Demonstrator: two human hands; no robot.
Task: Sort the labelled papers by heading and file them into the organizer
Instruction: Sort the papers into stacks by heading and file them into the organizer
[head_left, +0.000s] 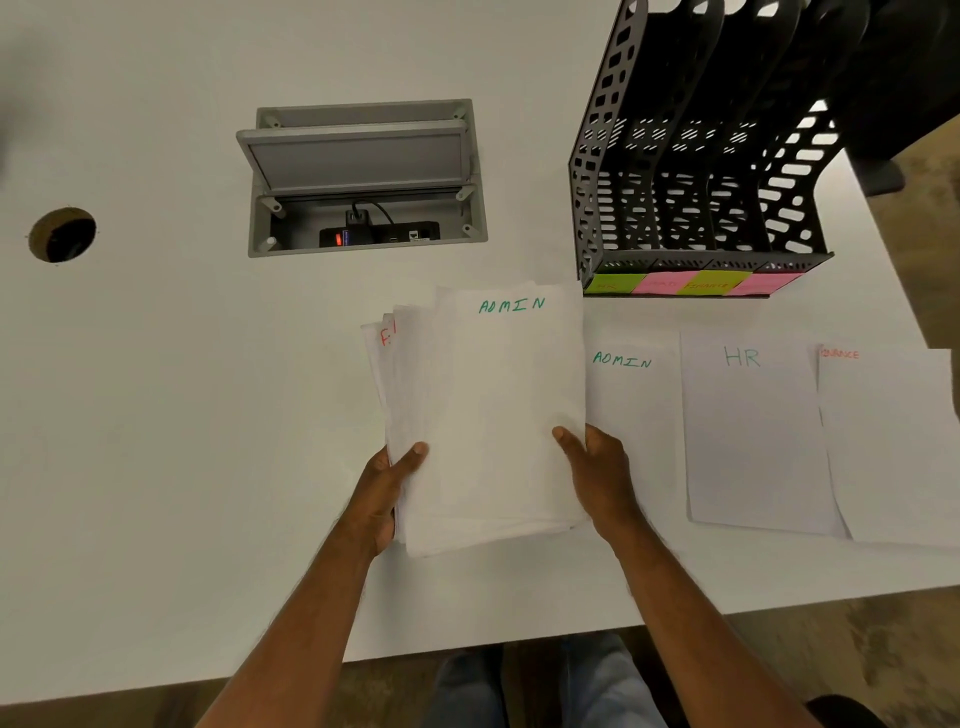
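Head view shows you mid-sort: your left hand (387, 488) and right hand (597, 467) grip the unsorted stack (483, 415), whose top ADMIN sheet (511, 364) likely belongs next on the ADMIN pile (634, 415) just beside it.

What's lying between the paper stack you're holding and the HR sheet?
In the head view, one ADMIN sheet lies flat between the held stack and the HR sheet.

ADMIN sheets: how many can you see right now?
2. One ADMIN sheet tops the stack held by both hands; another ADMIN sheet lies on the table just right of it. More may be hidden within the stack.
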